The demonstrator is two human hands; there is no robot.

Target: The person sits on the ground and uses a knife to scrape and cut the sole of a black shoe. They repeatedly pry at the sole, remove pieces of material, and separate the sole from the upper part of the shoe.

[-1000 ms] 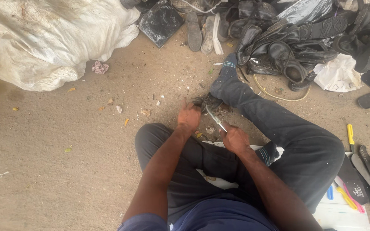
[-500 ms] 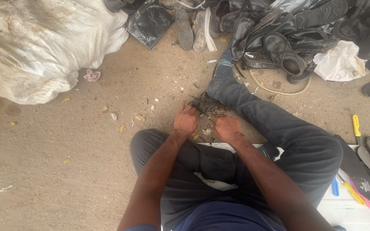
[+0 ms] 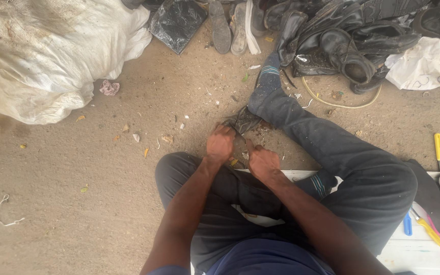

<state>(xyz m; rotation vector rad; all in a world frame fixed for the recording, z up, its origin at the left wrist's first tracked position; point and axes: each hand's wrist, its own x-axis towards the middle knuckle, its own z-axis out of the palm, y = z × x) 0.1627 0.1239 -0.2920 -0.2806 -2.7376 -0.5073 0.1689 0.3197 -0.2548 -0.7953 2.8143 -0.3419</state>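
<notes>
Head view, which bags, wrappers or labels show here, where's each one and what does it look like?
White sack: top left, big, bulging, dirty.
Black bag: top centre, flat, glossy.
White bag: top right, crumpled, beside the shoes.
Labelled sole: right edge, dark, with a small pale label.

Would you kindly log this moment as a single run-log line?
left hand: gripping dark shoe piece | right hand: fisted beside it, contents unclear | posture: seated on sandy ground | nearby: black shoe pile, white sack
</notes>
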